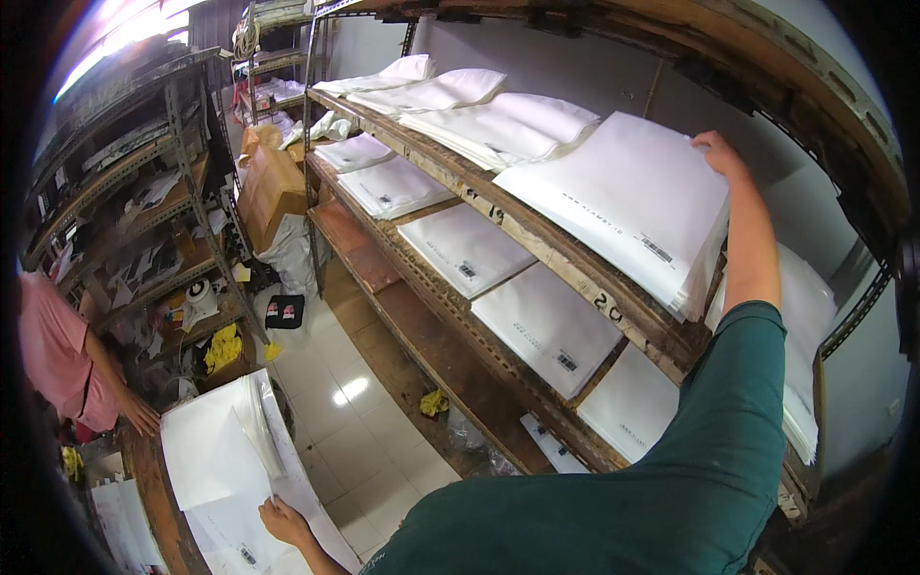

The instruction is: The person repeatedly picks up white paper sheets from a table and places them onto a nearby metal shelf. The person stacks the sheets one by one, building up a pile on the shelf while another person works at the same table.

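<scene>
On the upper shelf at right lies a thick stack of large white printed sheets (613, 201), perhaps flat plastic bags. My right hand (719, 155) reaches up to its far right corner, with the fingers curled over the edge. Down at the lower left, a pile of similar white sheets (206, 450) rests on a table. My left hand (285, 522) pinches the edge of a white sheet (233, 527) there. Some sheets of that pile are bent up at their right side.
More white stacks (465, 249) fill the wooden shelves (422, 316) on the right. A person in pink (67, 345) stands at the left, with a hand (141, 417) by the table. Cardboard boxes (273, 182) and a metal rack (177, 144) stand beyond the tiled floor (355, 441).
</scene>
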`<act>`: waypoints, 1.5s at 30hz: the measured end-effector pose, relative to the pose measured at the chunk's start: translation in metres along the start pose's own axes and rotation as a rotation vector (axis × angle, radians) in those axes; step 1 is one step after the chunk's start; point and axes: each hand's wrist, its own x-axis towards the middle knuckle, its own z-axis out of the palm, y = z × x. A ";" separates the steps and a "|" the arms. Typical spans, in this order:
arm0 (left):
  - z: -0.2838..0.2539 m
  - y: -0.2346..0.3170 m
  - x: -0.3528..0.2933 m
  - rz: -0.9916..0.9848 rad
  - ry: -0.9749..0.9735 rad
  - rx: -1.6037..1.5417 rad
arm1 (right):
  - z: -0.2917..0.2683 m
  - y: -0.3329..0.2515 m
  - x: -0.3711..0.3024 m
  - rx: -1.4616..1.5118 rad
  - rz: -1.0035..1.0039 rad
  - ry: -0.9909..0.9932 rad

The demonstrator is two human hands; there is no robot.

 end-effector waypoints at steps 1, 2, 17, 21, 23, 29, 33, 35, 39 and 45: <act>0.001 0.006 -0.001 0.008 0.010 -0.006 | 0.005 0.003 -0.005 0.007 0.021 -0.014; 0.003 0.013 -0.002 0.015 0.020 -0.011 | 0.008 0.006 -0.009 0.004 0.013 -0.019; -0.007 0.084 0.003 0.138 -0.080 -0.315 | 0.003 -0.040 -0.028 -0.244 0.068 -0.110; -0.025 0.105 0.001 0.285 -0.170 -0.354 | -0.009 -0.123 -0.046 -0.267 0.002 -0.393; -0.053 0.140 0.001 0.267 -0.302 -0.472 | 0.007 -0.130 -0.051 -0.106 0.031 -0.634; -0.071 0.176 0.000 0.365 -0.365 -0.642 | 0.039 -0.102 -0.069 0.013 0.187 -0.922; -0.075 0.183 0.003 0.368 -0.411 -0.671 | 0.059 -0.063 -0.071 0.107 0.227 -0.970; -0.080 0.182 0.004 0.364 -0.414 -0.678 | 0.043 -0.105 -0.092 0.086 0.258 -0.931; -0.083 0.186 0.004 0.372 -0.451 -0.738 | 0.044 -0.106 -0.101 -0.007 0.264 -0.895; -0.106 0.205 0.002 0.397 -0.515 -0.785 | 0.051 -0.103 -0.098 -0.072 0.266 -0.866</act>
